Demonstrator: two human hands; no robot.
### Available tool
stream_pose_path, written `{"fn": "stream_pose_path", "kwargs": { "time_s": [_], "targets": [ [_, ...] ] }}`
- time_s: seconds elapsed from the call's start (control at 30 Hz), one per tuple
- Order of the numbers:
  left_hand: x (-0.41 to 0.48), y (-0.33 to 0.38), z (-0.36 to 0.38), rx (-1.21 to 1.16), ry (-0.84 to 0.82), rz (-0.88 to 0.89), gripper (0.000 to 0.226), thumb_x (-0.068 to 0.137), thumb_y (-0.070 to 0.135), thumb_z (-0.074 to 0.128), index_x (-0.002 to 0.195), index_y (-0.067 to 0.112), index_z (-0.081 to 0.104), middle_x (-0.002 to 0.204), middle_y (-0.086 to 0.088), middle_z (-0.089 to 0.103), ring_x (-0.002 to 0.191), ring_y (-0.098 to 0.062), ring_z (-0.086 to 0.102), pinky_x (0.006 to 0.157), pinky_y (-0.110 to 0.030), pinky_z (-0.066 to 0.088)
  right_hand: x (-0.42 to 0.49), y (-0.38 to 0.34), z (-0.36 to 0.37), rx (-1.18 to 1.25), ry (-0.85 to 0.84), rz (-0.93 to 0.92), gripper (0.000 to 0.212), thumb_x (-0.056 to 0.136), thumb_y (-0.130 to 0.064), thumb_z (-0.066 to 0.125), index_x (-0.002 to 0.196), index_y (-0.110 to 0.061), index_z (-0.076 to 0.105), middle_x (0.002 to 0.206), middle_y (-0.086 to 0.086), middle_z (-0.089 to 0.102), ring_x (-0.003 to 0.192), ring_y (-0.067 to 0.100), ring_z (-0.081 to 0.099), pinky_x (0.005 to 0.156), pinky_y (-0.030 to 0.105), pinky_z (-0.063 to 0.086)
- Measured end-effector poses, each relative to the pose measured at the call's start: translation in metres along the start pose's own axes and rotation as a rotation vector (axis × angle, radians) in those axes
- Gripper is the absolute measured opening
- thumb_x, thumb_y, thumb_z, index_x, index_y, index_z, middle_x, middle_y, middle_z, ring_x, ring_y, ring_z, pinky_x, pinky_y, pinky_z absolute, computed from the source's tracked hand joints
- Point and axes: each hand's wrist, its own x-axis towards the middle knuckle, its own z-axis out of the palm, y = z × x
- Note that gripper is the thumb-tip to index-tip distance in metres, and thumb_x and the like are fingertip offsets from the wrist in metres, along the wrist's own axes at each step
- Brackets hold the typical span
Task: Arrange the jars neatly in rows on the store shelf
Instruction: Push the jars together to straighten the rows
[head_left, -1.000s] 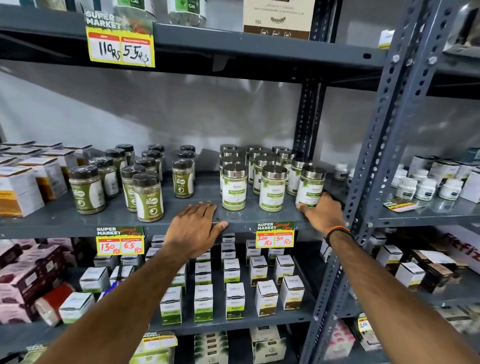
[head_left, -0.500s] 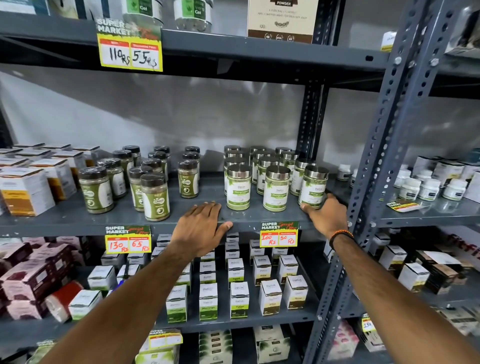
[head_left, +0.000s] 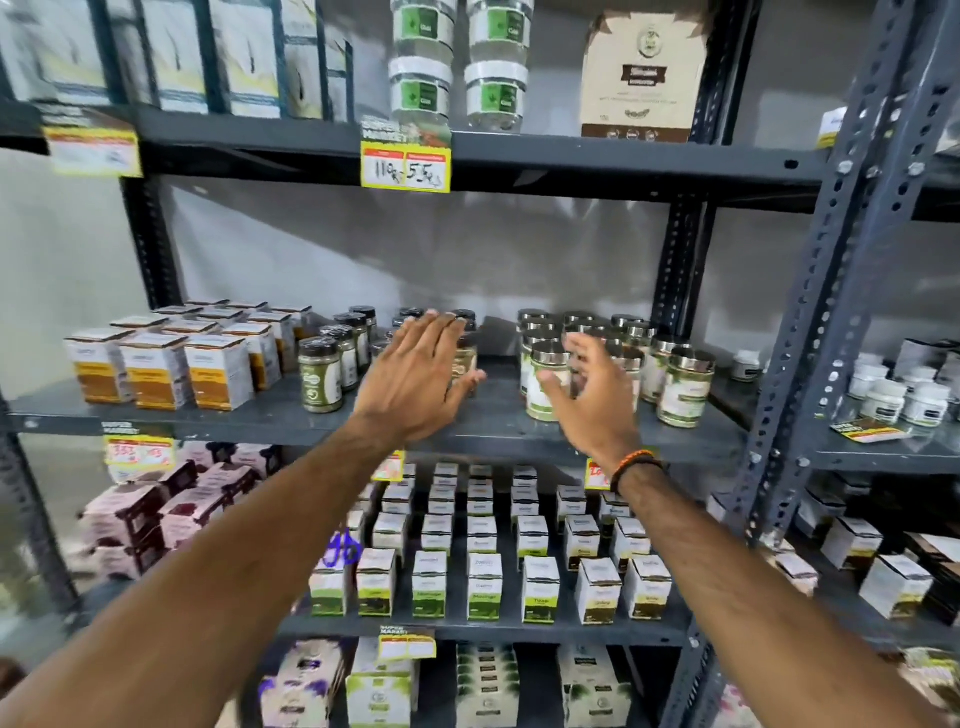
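Both hands open: left hand (head_left: 415, 374) fingers before dark-lidded jars (head_left: 320, 375), right hand (head_left: 592, 395) by smooth, likely slippery silver-lidded jars (head_left: 684, 387); grip the sides.

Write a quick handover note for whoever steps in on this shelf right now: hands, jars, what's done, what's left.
Left hand: open, fingers spread, raised in front of the dark-lidded jars, holding nothing.
Right hand: open, fingers loosely curled, in front of the silver-lidded jars, holding nothing.
Both jar groups stand upright on the middle shelf, with a bare gap between them.
Done: the silver-lidded jars look roughly set in rows.
Left: the dark-lidded jars look staggered, though the left hand hides some; line them up, then check the front row of the silver-lidded group for evenness.
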Motion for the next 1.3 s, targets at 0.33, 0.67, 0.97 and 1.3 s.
{"fn": "stream_pose_path", "kwargs": {
  "time_s": [0.33,0.67,0.97,1.3],
  "targets": [
    [-0.081,-0.147,-0.011,0.063,-0.062,-0.305,0.074,0.102,0.061,0.030,0.153,0.008,0.034,0.157,-0.019,0.043,0.144,-0.036,0.039,0.117,-0.053,0.038,-0.013,-0.052,0.119,0.048,-0.253,-0.002,0.098,0.082,-0.048,0.082,0.160,-0.035,0.024,0.158,0.008,0.042,0.139,0.025,0.046,0.113,0.037,0.039],
    [-0.108,-0.196,0.052,0.004,-0.244,-0.375,0.080,0.102,0.065,0.029,0.153,0.004,0.036,0.156,-0.020,0.045,0.144,-0.036,0.041,0.118,-0.048,0.034,-0.013,-0.045,0.168,0.006,-0.283,0.203,0.103,0.078,-0.049,0.086,0.156,-0.012,0.030,0.145,0.008,0.059,0.127,0.025,0.060,0.104,0.034,0.049],
    [-0.113,-0.205,0.074,0.033,-0.263,-0.345,0.079,0.101,0.065,0.018,0.146,0.007,0.047,0.148,-0.018,0.055,0.136,-0.034,0.051,0.116,-0.048,0.036,-0.010,-0.035,0.177,-0.044,-0.243,0.168,0.063,0.077,-0.049,0.085,0.125,-0.012,0.067,0.105,-0.005,0.078,0.087,0.005,0.072,0.079,0.022,0.061],
    [-0.115,-0.206,0.078,0.046,-0.236,-0.337,0.077,0.101,0.064,0.018,0.144,0.008,0.049,0.147,-0.018,0.056,0.137,-0.034,0.051,0.118,-0.049,0.034,0.007,-0.010,0.164,-0.178,-0.176,0.296,0.049,0.076,-0.054,0.083,0.107,-0.018,0.071,0.097,-0.004,0.079,0.088,0.014,0.074,0.081,0.037,0.062]
  ]
}}
